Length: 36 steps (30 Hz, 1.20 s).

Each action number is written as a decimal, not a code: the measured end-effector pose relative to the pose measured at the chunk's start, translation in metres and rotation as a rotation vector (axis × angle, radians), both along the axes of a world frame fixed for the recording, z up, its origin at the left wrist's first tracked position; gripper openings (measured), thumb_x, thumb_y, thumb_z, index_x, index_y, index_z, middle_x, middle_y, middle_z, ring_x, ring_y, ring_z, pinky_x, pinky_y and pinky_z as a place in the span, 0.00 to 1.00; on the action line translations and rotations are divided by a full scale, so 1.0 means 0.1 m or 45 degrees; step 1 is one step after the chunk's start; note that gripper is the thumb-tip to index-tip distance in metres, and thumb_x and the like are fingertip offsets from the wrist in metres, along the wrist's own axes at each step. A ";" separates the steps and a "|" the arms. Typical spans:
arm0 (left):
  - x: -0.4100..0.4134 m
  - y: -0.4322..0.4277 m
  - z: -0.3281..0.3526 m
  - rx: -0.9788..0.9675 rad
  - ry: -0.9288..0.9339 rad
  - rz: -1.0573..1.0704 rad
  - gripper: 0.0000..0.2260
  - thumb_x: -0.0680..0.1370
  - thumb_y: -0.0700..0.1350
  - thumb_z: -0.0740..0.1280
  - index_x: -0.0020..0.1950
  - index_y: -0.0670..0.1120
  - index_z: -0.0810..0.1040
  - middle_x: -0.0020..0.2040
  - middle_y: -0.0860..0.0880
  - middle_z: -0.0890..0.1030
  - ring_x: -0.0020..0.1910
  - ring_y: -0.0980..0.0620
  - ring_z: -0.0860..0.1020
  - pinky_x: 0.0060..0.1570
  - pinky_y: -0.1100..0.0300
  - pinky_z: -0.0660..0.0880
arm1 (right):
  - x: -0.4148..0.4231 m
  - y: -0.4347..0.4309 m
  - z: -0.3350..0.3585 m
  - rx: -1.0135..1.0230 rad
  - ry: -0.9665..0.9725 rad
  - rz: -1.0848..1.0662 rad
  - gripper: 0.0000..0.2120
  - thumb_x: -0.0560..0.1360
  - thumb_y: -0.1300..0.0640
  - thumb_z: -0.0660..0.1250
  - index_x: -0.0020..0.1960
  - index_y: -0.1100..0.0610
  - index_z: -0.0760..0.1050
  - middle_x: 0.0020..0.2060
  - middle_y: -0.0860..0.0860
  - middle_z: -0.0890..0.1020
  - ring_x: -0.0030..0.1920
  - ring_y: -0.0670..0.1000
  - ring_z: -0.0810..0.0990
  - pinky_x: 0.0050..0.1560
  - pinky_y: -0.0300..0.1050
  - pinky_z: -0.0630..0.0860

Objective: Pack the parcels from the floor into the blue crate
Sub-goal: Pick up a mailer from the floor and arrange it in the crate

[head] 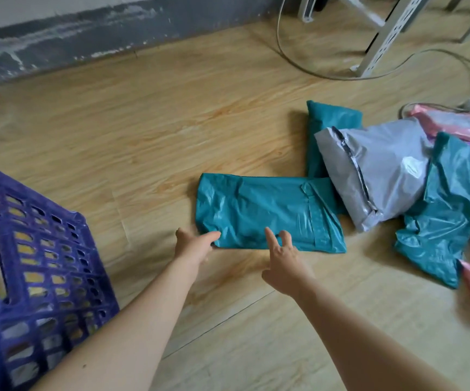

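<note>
Teal parcel (267,210) lay flat on the floor (143,136), right of the blue crate (44,249), far end against the pile with the grey parcel (383,170). Left hand (195,245) was at its near-left corner, fingers straight, gripping nothing. Right hand (284,258) had fingertips on the near edge, not closed either. Looked like a soft, light poly bag with slick film, likely to sag and slip. Best scooped under from both near corners.

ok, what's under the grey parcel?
The grey parcel lies across the far teal parcel, whose end sticks out behind. The right teal parcel covers its right edge. Anything else beneath is hidden.
</note>
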<state>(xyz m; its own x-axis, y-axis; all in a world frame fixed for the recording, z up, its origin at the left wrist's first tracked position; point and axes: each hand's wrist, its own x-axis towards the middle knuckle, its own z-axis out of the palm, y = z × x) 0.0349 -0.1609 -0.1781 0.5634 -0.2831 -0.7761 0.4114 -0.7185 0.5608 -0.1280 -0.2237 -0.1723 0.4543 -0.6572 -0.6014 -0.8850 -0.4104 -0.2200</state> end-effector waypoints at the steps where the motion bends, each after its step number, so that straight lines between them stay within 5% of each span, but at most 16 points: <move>1: 0.00 -0.02 -0.02 -0.040 0.073 0.012 0.22 0.72 0.45 0.73 0.59 0.41 0.67 0.47 0.44 0.77 0.35 0.53 0.76 0.30 0.62 0.75 | 0.01 -0.04 0.01 -0.033 -0.018 0.009 0.39 0.73 0.62 0.60 0.77 0.51 0.43 0.68 0.56 0.59 0.56 0.59 0.74 0.51 0.46 0.72; 4: -0.04 -0.07 -0.04 -0.076 0.128 -0.046 0.12 0.74 0.44 0.70 0.51 0.44 0.69 0.34 0.49 0.73 0.28 0.56 0.70 0.25 0.65 0.67 | 0.03 -0.13 0.02 0.000 0.004 0.023 0.40 0.72 0.60 0.61 0.77 0.51 0.43 0.59 0.55 0.71 0.56 0.57 0.74 0.46 0.46 0.70; 7: -0.08 -0.10 -0.04 -0.090 0.117 -0.141 0.08 0.75 0.46 0.69 0.45 0.46 0.71 0.37 0.51 0.73 0.33 0.56 0.69 0.31 0.63 0.68 | 0.03 -0.01 -0.01 0.063 0.075 0.020 0.41 0.72 0.61 0.60 0.77 0.50 0.41 0.49 0.55 0.74 0.48 0.55 0.74 0.42 0.44 0.67; 14: -0.10 -0.04 0.07 -0.119 0.252 -0.074 0.03 0.73 0.40 0.64 0.45 0.45 0.73 0.47 0.44 0.78 0.48 0.45 0.77 0.58 0.49 0.74 | 0.00 0.11 -0.02 -0.161 -0.015 0.040 0.30 0.72 0.60 0.64 0.71 0.51 0.57 0.55 0.51 0.75 0.59 0.53 0.71 0.47 0.45 0.72; 19: -0.08 0.04 0.26 -0.226 0.379 0.149 0.04 0.76 0.38 0.60 0.48 0.44 0.72 0.42 0.47 0.77 0.45 0.47 0.77 0.52 0.50 0.75 | -0.02 0.13 0.11 -0.371 -0.030 0.023 0.25 0.73 0.58 0.66 0.67 0.52 0.61 0.56 0.52 0.72 0.57 0.53 0.71 0.47 0.44 0.71; 28: -0.06 0.18 0.80 -0.454 0.510 0.294 0.14 0.76 0.38 0.59 0.62 0.45 0.66 0.60 0.41 0.73 0.43 0.44 0.78 0.48 0.49 0.76 | -0.13 0.11 0.46 -0.525 -0.033 -0.182 0.15 0.76 0.64 0.55 0.60 0.53 0.67 0.55 0.53 0.73 0.49 0.57 0.78 0.39 0.45 0.67; 36: -0.11 0.40 1.28 -0.527 0.350 0.207 0.04 0.79 0.43 0.60 0.52 0.45 0.72 0.53 0.44 0.77 0.46 0.46 0.79 0.45 0.51 0.77 | -0.16 0.19 0.84 -0.621 -0.245 -0.316 0.10 0.75 0.65 0.54 0.53 0.57 0.69 0.47 0.57 0.81 0.47 0.61 0.79 0.38 0.45 0.65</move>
